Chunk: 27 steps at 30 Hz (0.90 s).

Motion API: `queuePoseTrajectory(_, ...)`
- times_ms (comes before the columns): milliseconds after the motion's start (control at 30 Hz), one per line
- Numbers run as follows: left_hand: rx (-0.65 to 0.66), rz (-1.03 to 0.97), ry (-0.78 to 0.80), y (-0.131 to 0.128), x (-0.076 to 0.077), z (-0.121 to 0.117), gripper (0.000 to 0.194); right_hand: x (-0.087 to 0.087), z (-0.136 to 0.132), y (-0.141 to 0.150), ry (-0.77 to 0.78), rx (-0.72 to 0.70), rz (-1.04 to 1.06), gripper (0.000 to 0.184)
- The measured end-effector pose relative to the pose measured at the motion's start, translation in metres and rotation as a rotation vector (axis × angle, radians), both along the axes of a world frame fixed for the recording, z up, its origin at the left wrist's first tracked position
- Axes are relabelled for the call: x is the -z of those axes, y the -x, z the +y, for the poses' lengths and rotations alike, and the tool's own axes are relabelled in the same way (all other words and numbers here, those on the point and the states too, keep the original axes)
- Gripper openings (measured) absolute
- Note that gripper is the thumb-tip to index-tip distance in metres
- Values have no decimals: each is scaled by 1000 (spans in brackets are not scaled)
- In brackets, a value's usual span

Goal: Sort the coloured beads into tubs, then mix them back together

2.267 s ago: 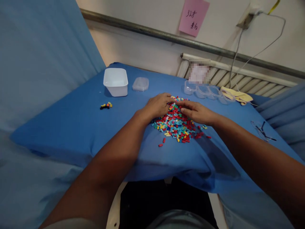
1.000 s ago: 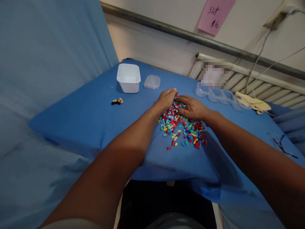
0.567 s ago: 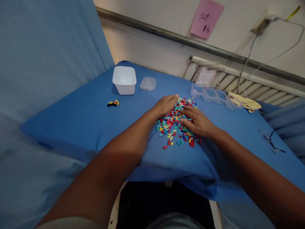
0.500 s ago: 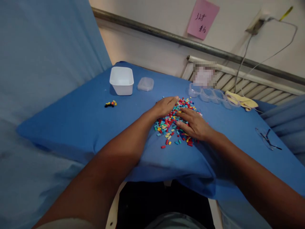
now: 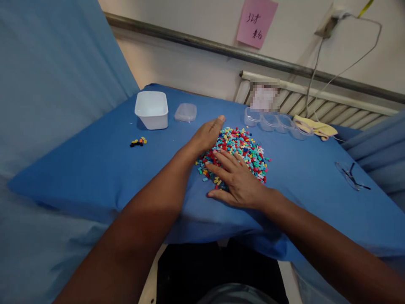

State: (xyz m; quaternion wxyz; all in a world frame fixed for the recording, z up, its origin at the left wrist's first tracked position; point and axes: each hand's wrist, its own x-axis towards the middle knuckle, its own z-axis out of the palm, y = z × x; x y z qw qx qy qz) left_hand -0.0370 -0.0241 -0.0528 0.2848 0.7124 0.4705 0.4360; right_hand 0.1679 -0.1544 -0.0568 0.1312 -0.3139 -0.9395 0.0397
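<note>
A spread heap of small toy building bricks (image 5: 243, 147) in red, turquoise, yellow, white and other colours lies on the blue-covered table (image 5: 152, 164). Along the heap's left edge rests my left hand (image 5: 207, 134), edge-on, with its thumb on top and its other fingers mostly hidden. It looks extended rather than curled. My right hand (image 5: 236, 177) lies palm down over the near part of the heap, fingers spread and pointing left, covering some bricks. I see nothing gripped in it.
A white tub (image 5: 152, 120) and stacked clear lids (image 5: 185, 112) stand at the back left, with a small group of black, yellow and orange bricks (image 5: 138, 142) nearer. Clear containers (image 5: 270, 122), a yellow cloth (image 5: 316, 126) and eyeglasses (image 5: 351, 175) lie right. Behind is a radiator (image 5: 295, 101).
My right hand has moved from the heap's far side toward me, turning flat with fingers spread. My left hand stays at the left edge. The heap looks broader and rounder, and the view has shifted.
</note>
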Motion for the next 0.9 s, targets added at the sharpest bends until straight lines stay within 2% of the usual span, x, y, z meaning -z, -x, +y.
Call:
queuePoseTrajectory(67,-101,-33,-16,9,-1,5,91,-4,10,21,-38,-13,-19,80)
queuePoseTrajectory(200,-216,-83,35,21,-1,10,93,-12,42,47,-99,-19,-57,51)
queuePoseTrajectory(267,-235,-102,63,23,1,11,93,-13,60,52,-102,6,-72,47)
queuePoseTrajectory(367,-209,-101,78,24,5,11,94,-13,84,51,-84,69,-91,51)
queuePoseTrajectory(500,-170,-13,110,25,12,12,93,-13,104,30,-50,111,-19,52)
queuePoseTrajectory(633,-155,5,115,20,16,11,89,-12,126,-9,-33,128,169,55)
queuePoseTrajectory(733,-115,-75,124,11,14,8,85,-7,153,-43,-37,245,220,59)
queuePoseTrajectory(833,-78,-154,101,5,10,5,79,4,183,-68,22,392,229,71)
queuePoseTrajectory(900,-138,-131,76,5,8,6,77,11,198,-77,52,408,226,76)
